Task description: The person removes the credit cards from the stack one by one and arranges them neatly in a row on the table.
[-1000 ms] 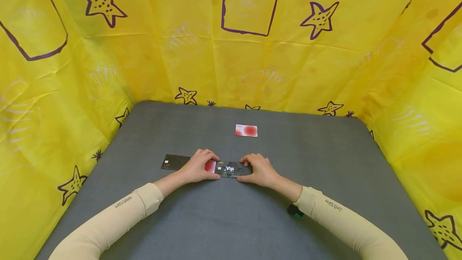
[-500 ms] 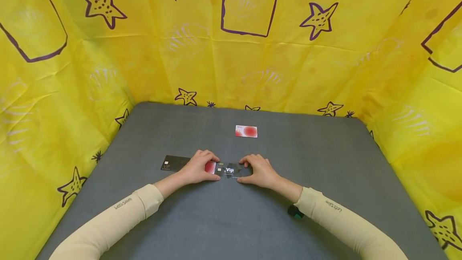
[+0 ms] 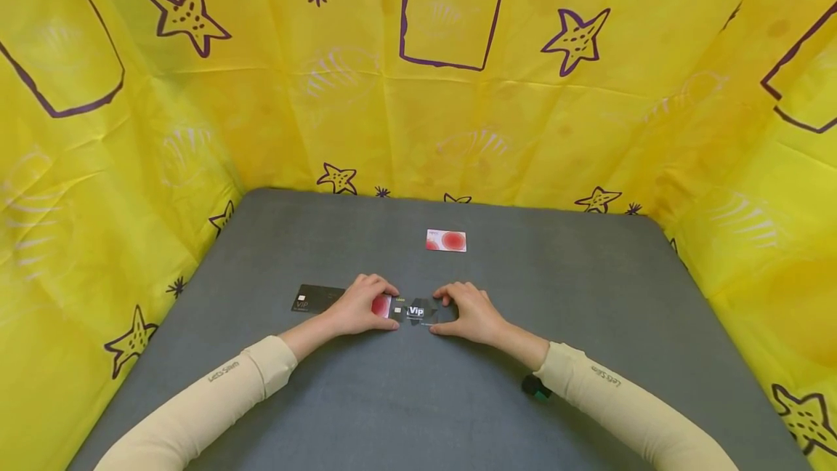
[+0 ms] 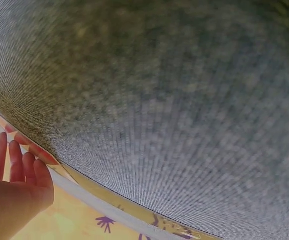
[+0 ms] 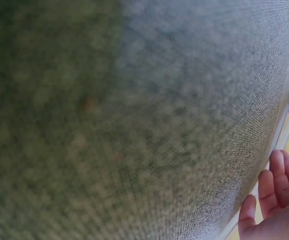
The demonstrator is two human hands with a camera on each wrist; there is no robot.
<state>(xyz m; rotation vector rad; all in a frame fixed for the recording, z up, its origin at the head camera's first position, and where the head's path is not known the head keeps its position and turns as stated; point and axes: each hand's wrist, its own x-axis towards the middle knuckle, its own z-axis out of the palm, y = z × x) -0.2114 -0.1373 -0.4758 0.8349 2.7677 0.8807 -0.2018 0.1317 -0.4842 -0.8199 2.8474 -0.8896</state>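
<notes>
In the head view, several cards lie in a row on the grey table. A black Vip card (image 3: pixel 415 310) lies between my two hands. My right hand (image 3: pixel 475 313) grips it across its right part, thumb on the near edge and fingers on the far edge. My left hand (image 3: pixel 362 304) holds a red and white card (image 3: pixel 381 306) the same way, fingertips right at its join with the Vip card; the hand covers much of this card. Left of it lies another black VIP card (image 3: pixel 312 298), its right end behind my left hand. The wrist views show the fingers low along the table surface.
Another red and white card (image 3: pixel 447 240) lies farther back on the grey table (image 3: pixel 556 260). Yellow cloth (image 3: pixel 451 122) with purple starfish drawings hangs around the table's back and sides. A dark device (image 3: pixel 536 387) sits under my right wrist.
</notes>
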